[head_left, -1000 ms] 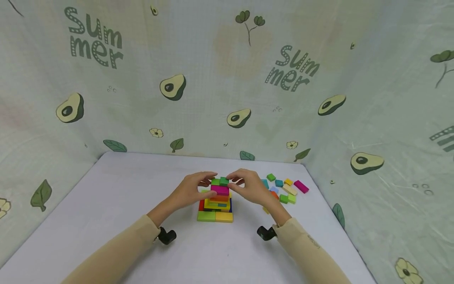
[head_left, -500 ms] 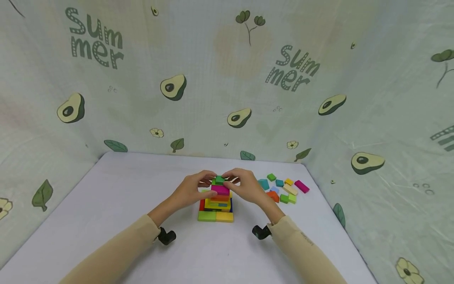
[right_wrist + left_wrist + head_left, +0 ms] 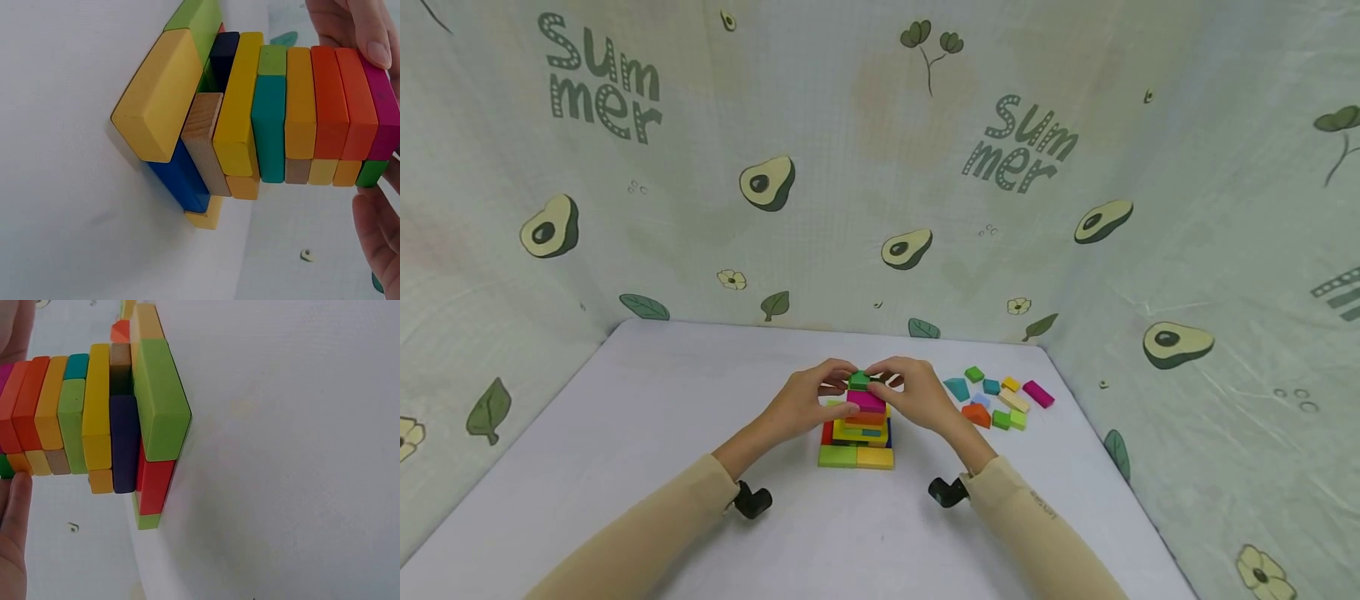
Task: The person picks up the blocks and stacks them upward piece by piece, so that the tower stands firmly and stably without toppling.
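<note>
We're pinching a green wooden block (image 3: 860, 377) at twelve o'clock atop the multicoloured wooden-block tower (image 3: 857, 435), right hand (image 3: 917, 396); left hand (image 3: 805, 398) is grasping tower top from nine o'clock. We should be squaring edges gently, not bumping lower layers.

I'm in a screened-off booth, rm type unclear: white tabletop (image 3: 880, 533), printed cloth (image 3: 835, 100) w/ avocados (image 3: 767, 183) & "summer" lettering (image 3: 1019, 143) at back + both sides.

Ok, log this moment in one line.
left hand: curled round upper tower | right hand: touching green block on top | tower: upright on table | loose blocks: right of tower
</note>
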### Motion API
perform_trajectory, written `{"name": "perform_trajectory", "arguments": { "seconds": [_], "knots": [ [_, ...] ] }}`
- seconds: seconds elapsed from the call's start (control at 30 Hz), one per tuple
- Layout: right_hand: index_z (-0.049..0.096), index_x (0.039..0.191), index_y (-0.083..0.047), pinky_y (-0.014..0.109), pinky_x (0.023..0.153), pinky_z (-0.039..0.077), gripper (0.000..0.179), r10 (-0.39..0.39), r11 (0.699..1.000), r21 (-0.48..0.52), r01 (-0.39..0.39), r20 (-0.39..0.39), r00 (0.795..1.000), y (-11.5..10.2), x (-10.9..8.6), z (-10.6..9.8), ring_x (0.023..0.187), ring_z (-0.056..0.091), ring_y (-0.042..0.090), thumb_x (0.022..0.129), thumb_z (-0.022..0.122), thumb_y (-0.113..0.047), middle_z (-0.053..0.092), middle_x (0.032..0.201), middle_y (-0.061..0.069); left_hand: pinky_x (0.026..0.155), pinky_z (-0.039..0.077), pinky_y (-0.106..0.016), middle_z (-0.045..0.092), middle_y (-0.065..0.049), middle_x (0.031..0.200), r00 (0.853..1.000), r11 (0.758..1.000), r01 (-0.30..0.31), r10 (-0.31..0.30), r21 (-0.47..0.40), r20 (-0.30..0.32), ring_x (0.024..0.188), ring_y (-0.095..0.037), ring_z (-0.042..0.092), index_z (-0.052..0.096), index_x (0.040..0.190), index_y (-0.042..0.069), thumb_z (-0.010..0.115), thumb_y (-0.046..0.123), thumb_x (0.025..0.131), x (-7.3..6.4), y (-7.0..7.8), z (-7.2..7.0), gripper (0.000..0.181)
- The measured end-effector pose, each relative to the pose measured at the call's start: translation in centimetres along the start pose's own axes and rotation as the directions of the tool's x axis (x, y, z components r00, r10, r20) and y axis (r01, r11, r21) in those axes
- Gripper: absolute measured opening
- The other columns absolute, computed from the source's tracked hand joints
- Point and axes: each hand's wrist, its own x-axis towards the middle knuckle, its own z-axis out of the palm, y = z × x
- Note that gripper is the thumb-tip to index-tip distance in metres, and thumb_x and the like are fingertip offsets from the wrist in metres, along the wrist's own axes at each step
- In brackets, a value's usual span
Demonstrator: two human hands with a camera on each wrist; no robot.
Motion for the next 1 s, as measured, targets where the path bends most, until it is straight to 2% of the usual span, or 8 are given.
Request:
{"name": "perform_trajectory", "arguments": {
  "seconds": [0.33,0.73,1.0],
  "knots": [
    [0.078,0.123,-0.014,0.031,0.089,0.062,0.025,0.012,1.000,-0.004,-0.012,-0.017,1.000,0.0,-0.2,0.3,0.103,0.070,0.015,0.098,0.079,-0.017,0.078,0.116,-0.002,0.104,0.057,-0.038,0.071,-0.004,0.135,1.000,1.000,0.009,-0.008,-0.020,0.016,0.119,-0.021,0.071,0.058,0.140,0.023,0.088,0.033,0.090,0.1,0.1,0.0,0.060],
    [0.078,0.123,-0.015,0.032,0.088,0.063,0.025,0.018,1.000,0.002,-0.018,-0.040,0.999,0.1,-0.2,0.7,0.106,0.069,0.015,0.099,0.078,-0.019,0.078,0.116,-0.003,0.105,0.057,-0.039,0.071,-0.005,0.135,1.000,1.000,0.011,-0.010,-0.022,0.028,0.120,-0.022,0.071,0.057,0.142,0.024,0.087,0.036,0.090,-0.1,0.2,-0.3,0.061],
    [0.075,0.130,-0.011,0.042,0.094,0.062,0.030,-0.008,1.000,0.023,0.009,-0.022,1.000,0.6,-1.1,-0.7,0.112,0.070,0.024,0.100,0.077,-0.018,0.076,0.126,0.002,0.105,0.057,-0.041,0.071,-0.003,0.135,0.999,0.999,0.027,-0.026,-0.020,0.028,0.120,-0.022,0.070,0.058,0.141,0.025,0.087,0.037,0.090,-0.1,0.3,-0.3,0.060]
  ]
}}
